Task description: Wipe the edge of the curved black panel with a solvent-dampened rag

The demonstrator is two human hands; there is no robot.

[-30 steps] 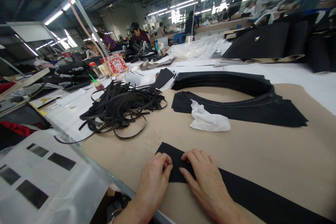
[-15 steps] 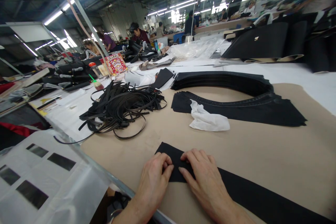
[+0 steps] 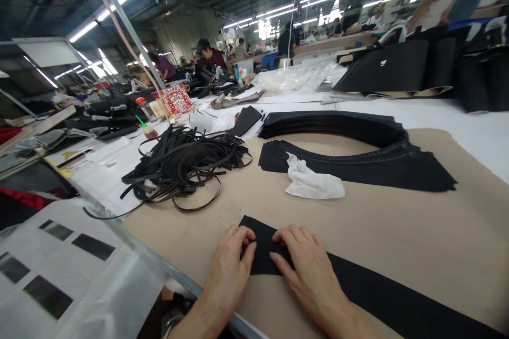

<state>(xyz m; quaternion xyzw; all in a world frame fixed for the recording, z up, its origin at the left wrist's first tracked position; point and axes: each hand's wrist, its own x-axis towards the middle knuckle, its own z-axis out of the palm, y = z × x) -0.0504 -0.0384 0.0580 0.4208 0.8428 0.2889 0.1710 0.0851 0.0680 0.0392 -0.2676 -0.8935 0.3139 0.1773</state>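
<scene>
A long black fabric strip (image 3: pixel 382 286) lies on the tan table sheet (image 3: pixel 191 238), running from the centre to the lower right. At the strip's left end, my left hand (image 3: pixel 233 259) is closed, thumb and fingertips pressed together on its edge. My right hand (image 3: pixel 308 267) rests on the strip just to the right, fingers curved and thumb apart, holding nothing. Beyond the hands lie a crumpled white cloth (image 3: pixel 314 180) and stacked black curved pieces (image 3: pixel 358 164). Tangled black straps (image 3: pixel 183 161) are at the left.
A metal table edge (image 3: pixel 175 273) runs by my left forearm. Left of it hangs translucent plastic sheeting (image 3: pixel 111 291). Black bag panels (image 3: pixel 389 69) stand at the back right. A red patterned box (image 3: pixel 176 100) is at the back left. Several people are farther off.
My left hand has shifted slightly left and up along the strip's end. My right hand has barely moved. A standing person at the upper right shows more fully.
</scene>
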